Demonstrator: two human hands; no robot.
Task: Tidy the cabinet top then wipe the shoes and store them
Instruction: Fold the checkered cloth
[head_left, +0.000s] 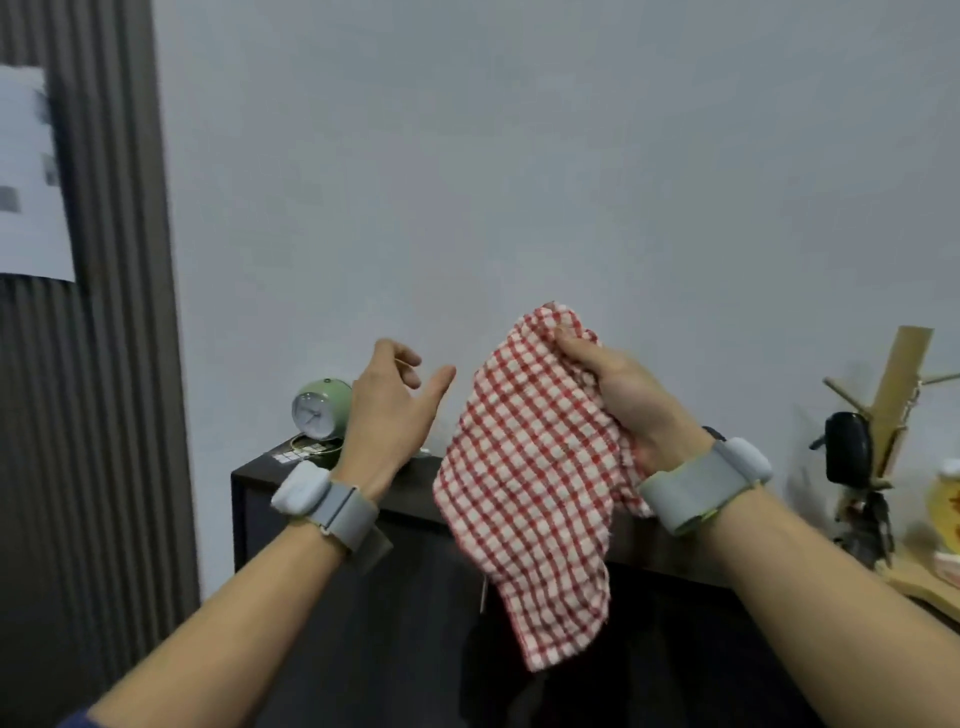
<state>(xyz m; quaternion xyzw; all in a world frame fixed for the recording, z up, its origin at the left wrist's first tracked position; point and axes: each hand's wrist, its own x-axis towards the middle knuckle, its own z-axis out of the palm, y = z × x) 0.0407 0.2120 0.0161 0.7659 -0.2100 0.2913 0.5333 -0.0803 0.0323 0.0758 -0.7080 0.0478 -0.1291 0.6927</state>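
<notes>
A red-and-white checked cloth (530, 488) hangs in the air in front of a dark cabinet (332, 545). My right hand (618, 395) grips the cloth's upper corner, and the rest drapes down below it. My left hand (389, 410) is raised just left of the cloth with fingers spread, holding nothing and not touching the fabric. The cloth and my arms hide much of the cabinet top. No shoes are in view.
A green alarm clock (319, 408) stands on the cabinet's far left corner beside a small checkered object (298, 454). At the right, a wooden key holder (893, 400) with a black key fob (847, 454) stands on a light wooden surface. A grey wall is behind.
</notes>
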